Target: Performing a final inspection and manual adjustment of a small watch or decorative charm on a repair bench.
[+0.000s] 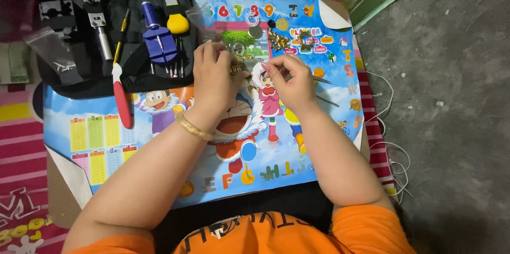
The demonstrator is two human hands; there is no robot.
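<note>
Overhead view of one person seated at a cartoon-printed poster mat (106,142), two bare forearms reaching forward over it. At far left lie one clear plastic bag (53,52) and one open black tool case (85,73). Within or across the case, counted left to right: one metal case-opener wrench (95,15), one red-handled tool (121,100) whose handle runs down onto the mat, one blue link-pin remover (158,39), and one yellow-handled tool (177,22); a few thin screwdrivers sit below the blue tool, their number not clear. The left hand (213,81), one gold bangle (194,127) at its wrist, has its fingers curled closed around a small gold-coloured metal piece (237,68) — held just above the mat's centre, most of it hidden by the fingers. The right hand (292,81) sits close beside, thumb and forefinger pinched on one thin metal tool (322,80) whose tip projects to the right; a second thin rod (328,101) lies on the mat just below it. Beyond the hands, at the mat's upper edge: a cluster of small brass parts (278,40), too small to count, and one round grey disc (255,31). At far right, one white cord (396,153) trails on the grey floor (457,100).
</note>
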